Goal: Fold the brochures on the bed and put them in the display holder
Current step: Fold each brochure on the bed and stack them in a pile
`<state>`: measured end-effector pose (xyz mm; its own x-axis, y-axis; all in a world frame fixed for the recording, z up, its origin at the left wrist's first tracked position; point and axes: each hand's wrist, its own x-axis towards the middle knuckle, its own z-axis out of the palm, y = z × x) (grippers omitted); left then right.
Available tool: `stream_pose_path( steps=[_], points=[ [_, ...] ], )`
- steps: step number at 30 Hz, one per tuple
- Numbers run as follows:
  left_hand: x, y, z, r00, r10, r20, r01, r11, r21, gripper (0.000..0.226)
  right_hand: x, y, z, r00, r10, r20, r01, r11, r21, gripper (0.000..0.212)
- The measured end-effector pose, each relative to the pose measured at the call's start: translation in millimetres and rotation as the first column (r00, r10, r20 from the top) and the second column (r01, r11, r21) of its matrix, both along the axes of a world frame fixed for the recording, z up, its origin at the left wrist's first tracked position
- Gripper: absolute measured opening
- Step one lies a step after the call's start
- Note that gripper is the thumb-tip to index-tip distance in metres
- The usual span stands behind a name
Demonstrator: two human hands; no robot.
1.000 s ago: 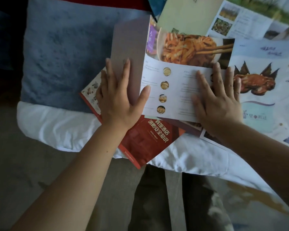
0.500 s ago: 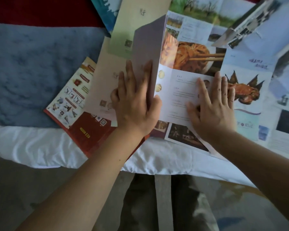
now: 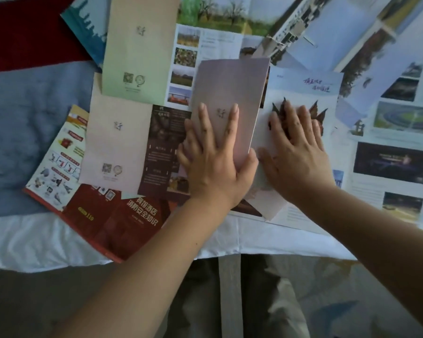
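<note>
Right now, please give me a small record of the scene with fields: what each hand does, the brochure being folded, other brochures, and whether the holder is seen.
left hand: left hand lies flat on the folded pale panel
right hand: right hand lies flat, palm down, on the papers beside it
brochure in work: pale brochure, panel folded over, not fully flat
other brochures: red brochure at bed edge; many open ones around
display holder: not in view
</note>
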<state>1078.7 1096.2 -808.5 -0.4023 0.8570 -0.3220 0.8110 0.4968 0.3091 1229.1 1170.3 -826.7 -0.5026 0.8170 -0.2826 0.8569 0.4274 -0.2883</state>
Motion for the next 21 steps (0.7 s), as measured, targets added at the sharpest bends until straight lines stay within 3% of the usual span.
stream_pose_path(
  steps=[7,13,21],
  points=[
    [14,5,-23,0.995,-0.070,-0.071,0.062,0.992,-0.113,0.079,30,-4,-5,0.999,-0.011,0.046,0.010,1.000,0.020,0.057],
    [15,0,-36,0.973,-0.128,-0.190,0.112,0.990,-0.090,0.080,25,-10,-12,0.998,-0.071,0.001,0.070,0.996,0.046,0.057],
    [5,4,-34,0.988,-0.074,-0.136,0.074,0.997,-0.006,0.078,8,-8,-15,0.972,-0.231,0.029,0.230,0.973,0.031,0.066]
  ],
)
